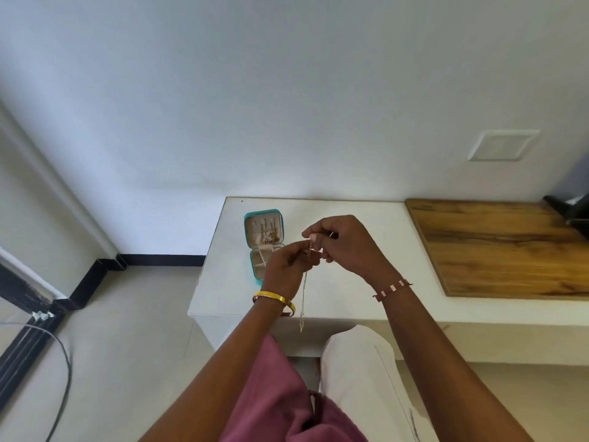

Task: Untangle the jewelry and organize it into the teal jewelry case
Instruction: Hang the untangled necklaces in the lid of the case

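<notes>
A thin silver chain (303,301) is hanging from both hands above the white bench's (350,301) front edge, its upper end pinched between the left hand (288,266) and the right hand (342,245), fingers curled close. The person seems to be teasing out a knot or working the clasp; next likely comes laying it in the open teal jewelry case (264,244) near the bench's left edge. The knot itself is too fine to make out, and the left hand is covering part of the case.
</notes>
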The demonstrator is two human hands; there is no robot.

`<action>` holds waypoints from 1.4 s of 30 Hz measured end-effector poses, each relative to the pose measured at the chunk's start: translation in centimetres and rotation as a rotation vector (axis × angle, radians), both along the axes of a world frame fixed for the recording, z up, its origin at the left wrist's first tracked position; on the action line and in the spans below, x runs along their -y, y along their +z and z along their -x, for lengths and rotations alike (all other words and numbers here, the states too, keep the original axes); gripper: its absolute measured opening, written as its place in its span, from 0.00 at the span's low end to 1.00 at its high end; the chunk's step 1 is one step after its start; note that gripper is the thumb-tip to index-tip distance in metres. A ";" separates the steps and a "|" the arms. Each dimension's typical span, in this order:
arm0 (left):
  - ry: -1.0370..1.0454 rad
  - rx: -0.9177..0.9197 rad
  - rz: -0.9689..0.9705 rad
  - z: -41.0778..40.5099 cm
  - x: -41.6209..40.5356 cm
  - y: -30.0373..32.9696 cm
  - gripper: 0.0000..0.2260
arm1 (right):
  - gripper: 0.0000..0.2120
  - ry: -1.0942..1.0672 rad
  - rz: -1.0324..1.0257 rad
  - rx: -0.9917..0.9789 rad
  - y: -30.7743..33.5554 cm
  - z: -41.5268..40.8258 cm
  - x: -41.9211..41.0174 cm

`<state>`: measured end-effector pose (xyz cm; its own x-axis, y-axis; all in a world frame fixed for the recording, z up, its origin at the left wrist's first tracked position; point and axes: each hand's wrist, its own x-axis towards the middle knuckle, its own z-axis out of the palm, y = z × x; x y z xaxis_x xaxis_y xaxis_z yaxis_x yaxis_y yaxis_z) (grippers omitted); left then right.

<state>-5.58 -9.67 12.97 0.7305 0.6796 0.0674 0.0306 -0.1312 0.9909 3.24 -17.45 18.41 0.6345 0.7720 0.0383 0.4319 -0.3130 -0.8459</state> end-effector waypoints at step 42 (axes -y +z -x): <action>-0.003 -0.014 -0.259 2.9 0.6 4.6 0.05 | 0.07 0.154 0.070 0.140 6.2 2.0 3.9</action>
<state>-8.46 -10.29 17.56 0.7345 0.6389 0.2288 0.0435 -0.3807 0.9237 1.19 -21.36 24.61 0.5010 0.8633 0.0609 0.5910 -0.2899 -0.7528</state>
